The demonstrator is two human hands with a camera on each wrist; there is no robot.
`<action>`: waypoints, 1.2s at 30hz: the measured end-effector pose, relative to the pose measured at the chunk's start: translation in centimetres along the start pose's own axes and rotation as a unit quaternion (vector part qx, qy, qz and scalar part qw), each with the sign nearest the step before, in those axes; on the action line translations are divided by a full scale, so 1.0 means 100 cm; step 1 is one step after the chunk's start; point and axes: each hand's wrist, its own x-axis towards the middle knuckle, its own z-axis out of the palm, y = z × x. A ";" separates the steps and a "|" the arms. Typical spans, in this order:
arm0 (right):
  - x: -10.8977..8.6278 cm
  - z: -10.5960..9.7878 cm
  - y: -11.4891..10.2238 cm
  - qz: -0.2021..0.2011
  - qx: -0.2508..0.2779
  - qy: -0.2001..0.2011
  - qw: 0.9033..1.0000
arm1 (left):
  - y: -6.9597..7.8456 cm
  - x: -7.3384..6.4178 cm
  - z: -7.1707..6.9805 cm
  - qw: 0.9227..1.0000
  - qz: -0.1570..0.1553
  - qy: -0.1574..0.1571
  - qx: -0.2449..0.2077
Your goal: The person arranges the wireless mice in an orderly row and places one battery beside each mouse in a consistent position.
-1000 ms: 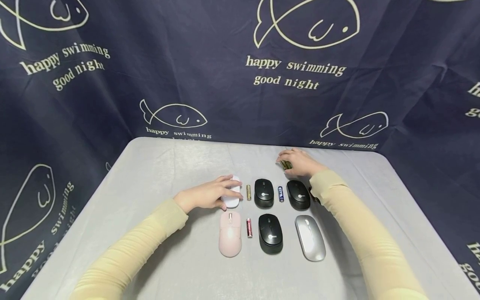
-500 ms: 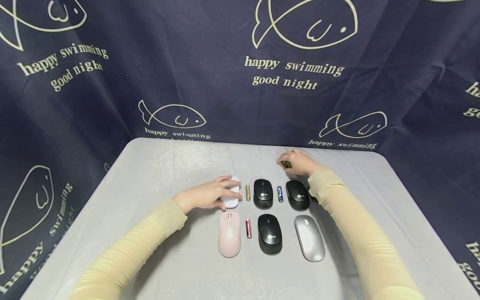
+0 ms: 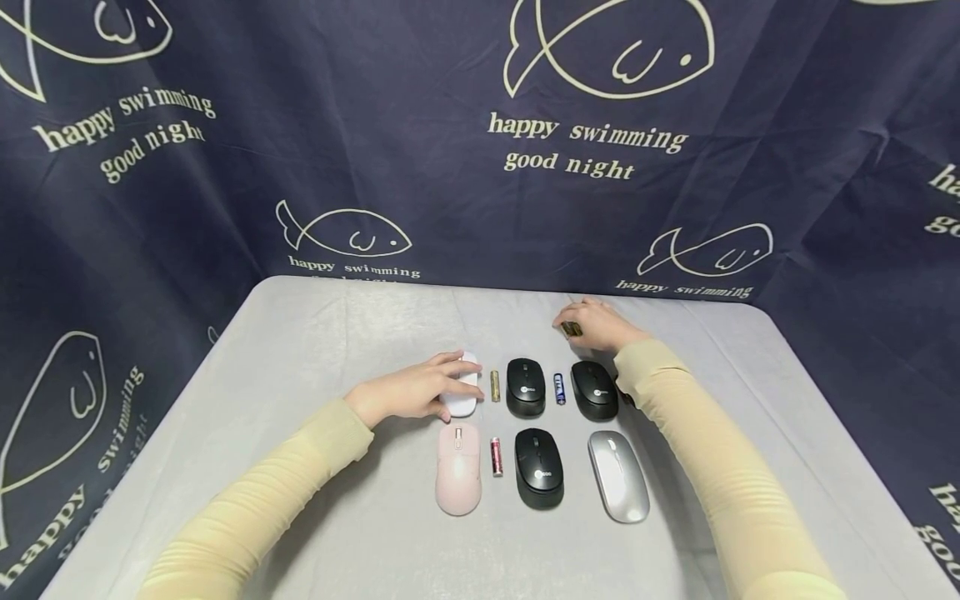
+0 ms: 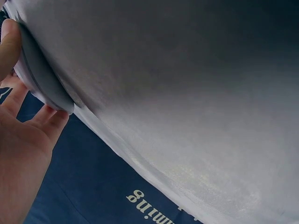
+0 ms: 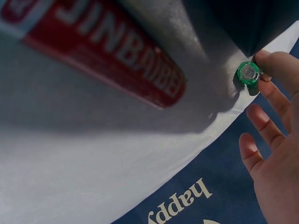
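Note:
My left hand (image 3: 416,387) grips a white computer mouse (image 3: 460,406), thumb at its near end and fingers across it. The left wrist view has its edge (image 4: 43,74) between thumb and fingers. Near the table's back edge, my right hand (image 3: 597,325) pinches dark green-and-gold batteries (image 3: 572,329); how many is hidden by the fingers. From the right wrist, the thumb and index finger meet at a battery with a green rim (image 5: 248,72), its round end facing the camera. The other fingers of that hand are spread.
A pink mouse (image 3: 458,475), black mice (image 3: 527,387) and a silver mouse (image 3: 619,479) lie in two rows. Between them are gold (image 3: 495,386), blue (image 3: 559,389) and red (image 3: 497,457) batteries. Another red battery (image 5: 107,51) looms close to the right wrist camera.
The right hand's fingers have drawn slightly closer together around the green-and-gold batteries, so less of them shows. The left hand stays on the white mouse.

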 end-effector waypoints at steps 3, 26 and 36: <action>0.000 0.000 0.000 0.004 -0.001 0.000 1.000 | 0.001 0.000 -0.001 1.000 -0.001 -0.002 0.003; 0.002 -0.010 -0.010 -0.008 -0.009 0.029 1.000 | 0.001 0.000 0.000 1.000 -0.001 -0.001 0.000; -0.004 -0.031 -0.016 0.000 -0.029 0.028 0.999 | 0.000 0.000 0.000 1.000 -0.002 -0.002 0.004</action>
